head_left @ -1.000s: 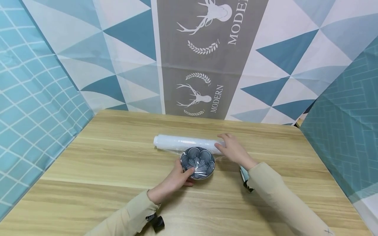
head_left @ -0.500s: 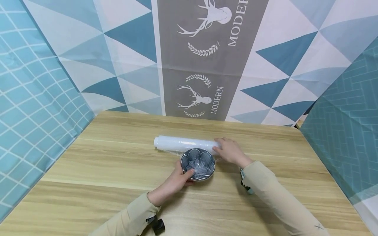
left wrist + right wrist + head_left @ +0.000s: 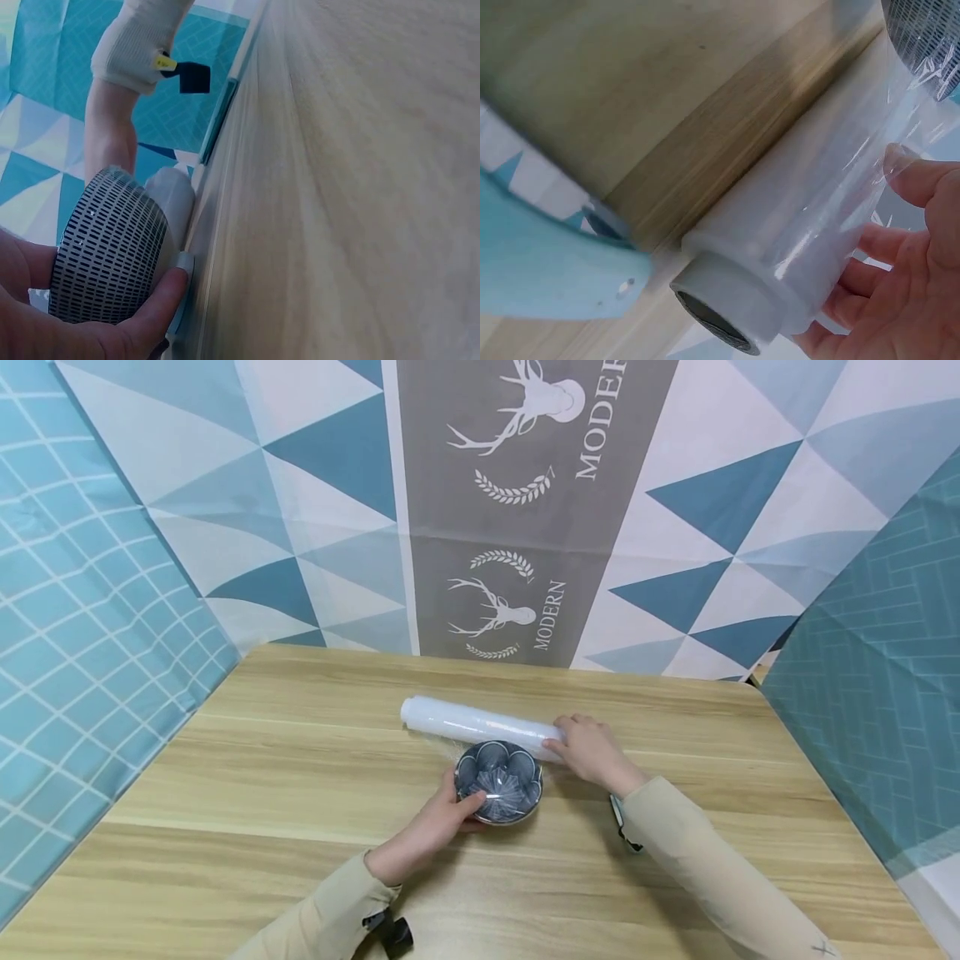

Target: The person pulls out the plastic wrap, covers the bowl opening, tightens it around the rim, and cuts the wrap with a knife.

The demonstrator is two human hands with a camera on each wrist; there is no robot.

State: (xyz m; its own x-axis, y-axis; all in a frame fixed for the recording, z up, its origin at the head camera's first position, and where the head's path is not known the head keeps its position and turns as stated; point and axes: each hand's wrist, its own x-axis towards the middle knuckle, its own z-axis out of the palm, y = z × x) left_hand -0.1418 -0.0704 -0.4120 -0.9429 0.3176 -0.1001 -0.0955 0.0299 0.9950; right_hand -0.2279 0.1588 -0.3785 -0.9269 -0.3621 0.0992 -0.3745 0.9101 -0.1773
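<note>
A round bowl (image 3: 498, 782) with a dark blue petal pattern inside has clear cling film over its top. My left hand (image 3: 423, 831) holds it at its left side, thumb over the rim and fingers beneath. In the left wrist view the bowl (image 3: 112, 251) is tilted, showing rows of dark dashes outside. Behind it lies a white roll of cling film (image 3: 476, 725), from which film runs to the bowl. My right hand (image 3: 592, 752) grips the roll near its right end. In the right wrist view, the thumb (image 3: 907, 176) touches the film and the fingers lie against the roll's side.
The wooden table (image 3: 262, 777) runs back to a patterned cloth wall (image 3: 495, 527). Blue cloths (image 3: 82, 610) bound its left and right sides. A black device (image 3: 393, 935) is strapped at the left wrist.
The roll has turned slightly, its left end going away and to the right, its right end nearer. My right hand has closed in on the roll. The bowl has shifted slightly nearer.
</note>
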